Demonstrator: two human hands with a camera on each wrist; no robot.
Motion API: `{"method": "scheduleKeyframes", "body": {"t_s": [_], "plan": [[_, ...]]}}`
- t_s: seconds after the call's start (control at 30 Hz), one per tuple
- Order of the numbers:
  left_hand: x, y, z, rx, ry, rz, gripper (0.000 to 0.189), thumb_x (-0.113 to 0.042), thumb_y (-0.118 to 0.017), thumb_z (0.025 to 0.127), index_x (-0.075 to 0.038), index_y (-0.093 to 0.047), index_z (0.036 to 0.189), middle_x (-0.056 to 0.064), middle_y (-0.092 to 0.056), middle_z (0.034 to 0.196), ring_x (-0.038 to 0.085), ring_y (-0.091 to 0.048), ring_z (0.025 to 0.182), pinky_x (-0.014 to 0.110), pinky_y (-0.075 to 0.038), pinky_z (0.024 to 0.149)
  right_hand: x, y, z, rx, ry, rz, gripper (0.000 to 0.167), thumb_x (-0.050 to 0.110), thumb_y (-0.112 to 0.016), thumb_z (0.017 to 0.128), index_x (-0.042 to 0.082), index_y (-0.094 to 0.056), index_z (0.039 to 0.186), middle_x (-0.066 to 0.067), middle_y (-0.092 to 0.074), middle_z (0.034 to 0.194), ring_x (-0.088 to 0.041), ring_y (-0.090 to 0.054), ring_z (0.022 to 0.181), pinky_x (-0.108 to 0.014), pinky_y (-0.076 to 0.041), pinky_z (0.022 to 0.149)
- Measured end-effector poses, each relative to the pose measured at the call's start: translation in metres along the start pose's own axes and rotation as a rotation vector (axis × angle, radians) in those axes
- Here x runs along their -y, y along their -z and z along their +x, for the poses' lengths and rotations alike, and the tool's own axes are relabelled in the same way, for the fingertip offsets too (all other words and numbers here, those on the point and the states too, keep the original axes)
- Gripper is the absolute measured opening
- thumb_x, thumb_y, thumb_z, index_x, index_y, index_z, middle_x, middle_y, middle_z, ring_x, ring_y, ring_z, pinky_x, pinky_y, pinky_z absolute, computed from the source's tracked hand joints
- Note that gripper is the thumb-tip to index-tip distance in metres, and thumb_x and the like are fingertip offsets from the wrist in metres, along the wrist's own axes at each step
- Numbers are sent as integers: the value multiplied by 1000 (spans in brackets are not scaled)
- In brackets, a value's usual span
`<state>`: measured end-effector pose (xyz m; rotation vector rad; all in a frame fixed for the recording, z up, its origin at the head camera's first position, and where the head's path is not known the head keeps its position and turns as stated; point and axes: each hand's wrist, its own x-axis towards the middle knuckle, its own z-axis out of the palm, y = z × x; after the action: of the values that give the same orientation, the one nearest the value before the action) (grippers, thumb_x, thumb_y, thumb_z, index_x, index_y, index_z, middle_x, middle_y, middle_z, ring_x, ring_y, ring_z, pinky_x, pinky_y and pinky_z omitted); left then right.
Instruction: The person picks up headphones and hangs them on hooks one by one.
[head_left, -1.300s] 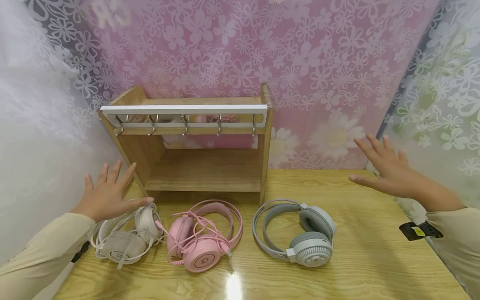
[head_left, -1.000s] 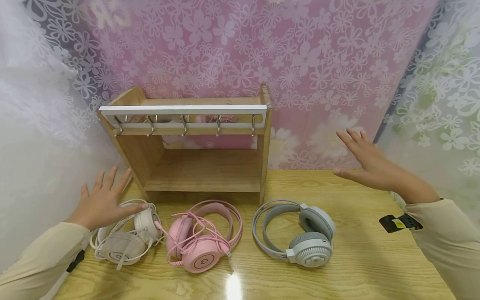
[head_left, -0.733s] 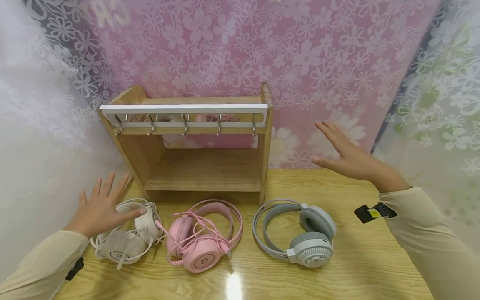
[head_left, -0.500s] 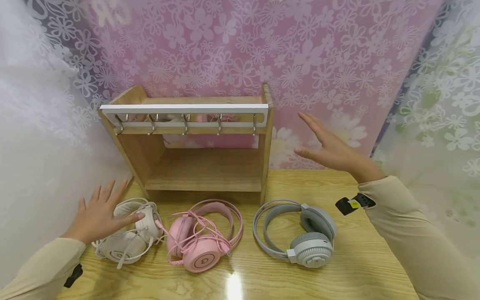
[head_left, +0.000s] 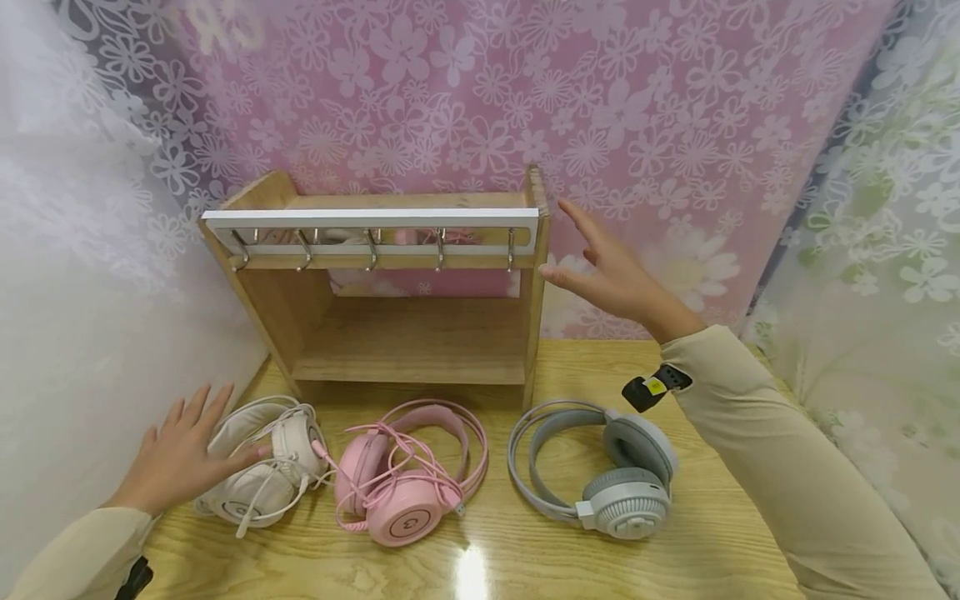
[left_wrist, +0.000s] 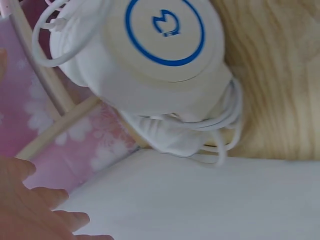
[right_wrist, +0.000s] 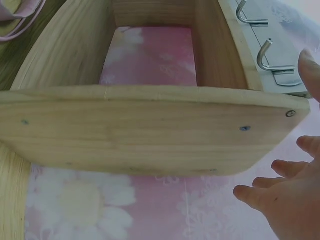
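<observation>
Three pairs of headphones lie in a row on the wooden table. At the left, the white headphones (head_left: 296, 446) have a loose white cable, and my left hand (head_left: 176, 458) hovers over their left side with fingers spread. Pink headphones (head_left: 405, 508) with a bundled pink cable lie in the middle, grey headphones (head_left: 626, 504) to the right. Behind them stands a wooden rack (head_left: 408, 337) with a white rail of metal hooks (head_left: 371, 218) across its top. My right hand (head_left: 611, 271), thumb and fingers apart and holding nothing, is beside the rack's upper right corner.
The yellowish wood-grain table (head_left: 720, 533) extends right of the grey headphones. A pink flowered cloth (head_left: 420, 92) hangs right behind the rack. Pale sheeting (head_left: 97, 275) closes off the left side, and a flowered white curtain (head_left: 885, 317) the right.
My right hand has swept left from the far right to the rack's upper right corner. The left hand has dropped slightly down and left over the white headphones. Rack and headphones stay put.
</observation>
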<state>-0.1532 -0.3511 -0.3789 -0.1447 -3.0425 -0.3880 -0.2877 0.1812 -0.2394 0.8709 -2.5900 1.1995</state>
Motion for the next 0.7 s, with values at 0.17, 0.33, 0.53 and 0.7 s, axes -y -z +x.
{"method": "scheduleKeyframes", "body": {"t_s": [0.17,0.33,0.53,0.7], "plan": [[8,-8,-4,-18,1,-27,110,-59,-69,89,-4,-7,162,42,-14,156,72,-13,134,88,-16,94,1,-8,8,-23,-1,36,90,31,-69,98,15,-11,164,-6,-12,169,-25,-12,154,-57,-24,120],[17,-15,-9,-15,30,-136,108,-54,-69,92,-2,-4,162,45,-11,154,72,-13,134,86,-20,96,4,-16,14,-75,18,95,88,25,-71,97,10,-16,163,-9,-20,167,-28,-21,152,-54,-28,119],[27,-23,-17,11,96,-281,107,-48,-67,95,3,1,160,42,-6,157,68,-15,136,83,-23,97,12,-24,18,-155,19,211,85,16,-73,95,7,-21,162,-15,-32,162,-31,-33,148,-48,-35,117],[35,-25,-21,83,197,-357,105,-51,-59,99,0,10,159,40,-1,158,69,-14,135,83,-23,98,16,-27,21,-212,-9,201,82,15,-74,94,4,-26,160,-15,-35,160,-32,-38,145,-45,-40,113]]}}
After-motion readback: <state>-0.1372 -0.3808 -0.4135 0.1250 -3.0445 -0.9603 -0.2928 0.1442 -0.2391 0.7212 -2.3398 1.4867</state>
